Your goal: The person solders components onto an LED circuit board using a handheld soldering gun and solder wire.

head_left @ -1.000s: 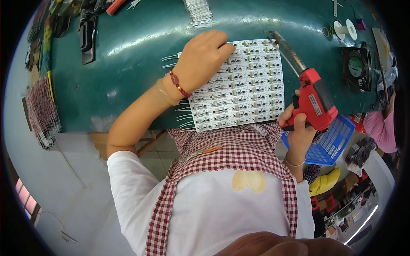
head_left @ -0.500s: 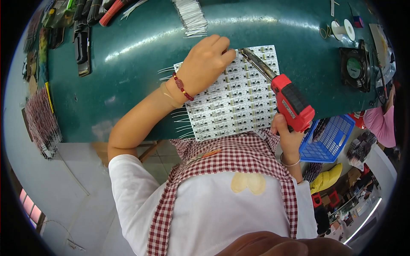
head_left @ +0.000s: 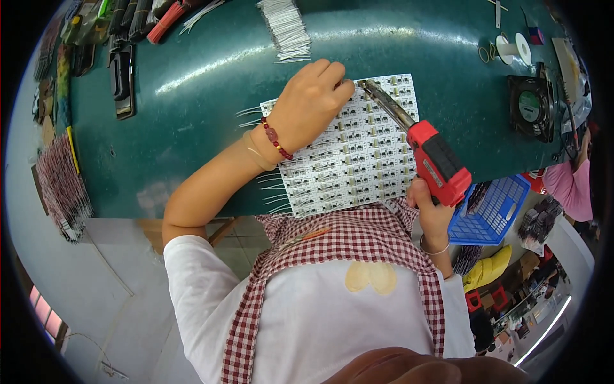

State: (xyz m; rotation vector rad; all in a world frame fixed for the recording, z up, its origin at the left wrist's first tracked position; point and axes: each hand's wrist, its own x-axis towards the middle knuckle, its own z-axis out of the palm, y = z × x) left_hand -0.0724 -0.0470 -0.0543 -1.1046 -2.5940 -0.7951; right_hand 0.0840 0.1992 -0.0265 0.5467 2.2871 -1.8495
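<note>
A white circuit board panel (head_left: 377, 150) with rows of small parts lies at the table's near edge. Thin white wires (head_left: 275, 187) stick out past its left side. My left hand (head_left: 310, 105), wearing a beaded bracelet, rests over the panel's far left part. Its fingers are curled in a pinch near the far edge, and what they hold is hidden. In my right hand (head_left: 432, 210) is a red and black soldering gun (head_left: 441, 163), gripped at the handle. The gun's tip points to the panel's far edge, just right of my left fingertips.
White wires (head_left: 286, 32) lie in a bundle beyond the panel on the green table (head_left: 192, 141). At right are a black fan (head_left: 531, 105) and a white spool (head_left: 513, 48). Wire bundles (head_left: 62, 176) hang at left. A blue basket (head_left: 489, 214) stands below right, near another person's pink sleeve (head_left: 571, 189).
The whole view has shifted a little, so the panel and table sit slightly lower in it. Both hands and the soldering gun keep nearly the same places over the panel.
</note>
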